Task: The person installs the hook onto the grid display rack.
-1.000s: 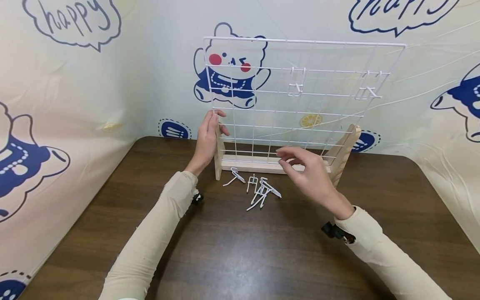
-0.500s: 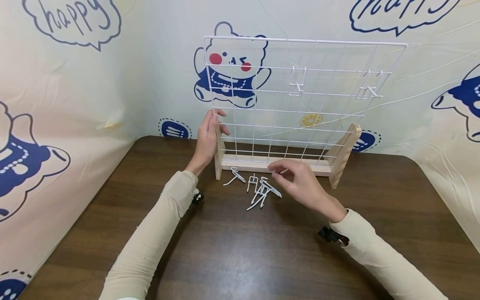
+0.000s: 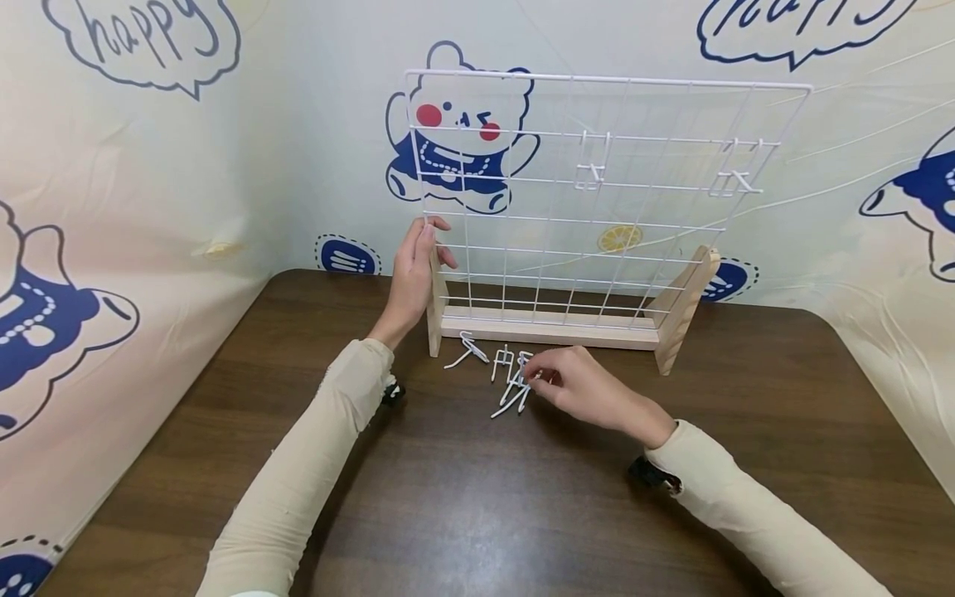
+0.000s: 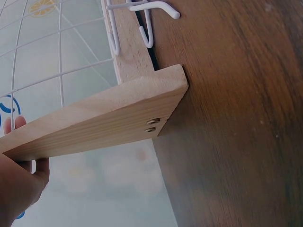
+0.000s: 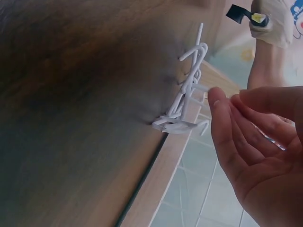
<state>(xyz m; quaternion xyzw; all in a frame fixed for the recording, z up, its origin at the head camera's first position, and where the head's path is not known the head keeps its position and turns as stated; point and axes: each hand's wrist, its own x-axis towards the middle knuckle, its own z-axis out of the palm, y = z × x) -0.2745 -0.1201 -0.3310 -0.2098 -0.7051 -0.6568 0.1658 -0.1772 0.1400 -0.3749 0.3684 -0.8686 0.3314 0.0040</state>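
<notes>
A dark brown wooden table (image 3: pixel 477 497) lies under both forearms, set against a pale backdrop cloth printed with blue bears and "happy" speech bubbles (image 3: pixel 149 166) that rises beyond the hands. Just past the fingers stands a white wire grid panel (image 3: pixel 597 199) slotted upright into a light wooden stand with two slanted end pieces (image 3: pixel 552 327). Two small white wire hooks (image 3: pixel 593 170) hang on the grid's upper rows, well above the right hand. The left hand (image 3: pixel 414 278) grips the stand's left end piece, thumb on the near side and fingers wrapped behind it. The right hand (image 3: pixel 578 388) rests low on the table in front of the stand, fingers bent with the tips at the near edge of a loose heap of small white wire hooks (image 3: pixel 511 377); whether it actually pinches one cannot be told. The heap lies between the two hands, touching the tabletop just before the stand's base rail.
</notes>
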